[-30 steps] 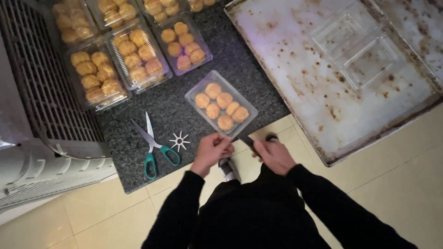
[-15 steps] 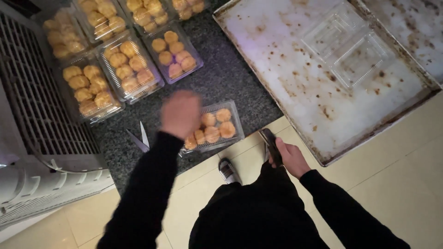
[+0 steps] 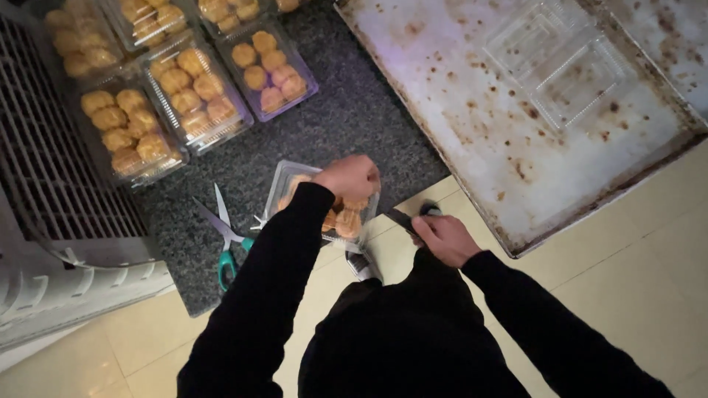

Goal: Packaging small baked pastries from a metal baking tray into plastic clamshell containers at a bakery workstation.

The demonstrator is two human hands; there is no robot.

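Left hand (image 3: 348,178) rests curled on top of clear pastry box (image 3: 284,184) at front edge of dark granite slab (image 3: 346,110); grip hidden. Box long axis runs L–R. Right hand (image 3: 442,237) is closed round dark tool (image 3: 402,220), just right of box. Scissors (image 3: 225,236) lie left; stained tray (image 3: 479,96) right. Tiled floor, dim.

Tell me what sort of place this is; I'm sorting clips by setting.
Probably a small bakery's packing spot. Clear clamshell boxes of golden pastries sit on a dark granite counter, beside a stained metal baking tray. The left hand rests on one box.
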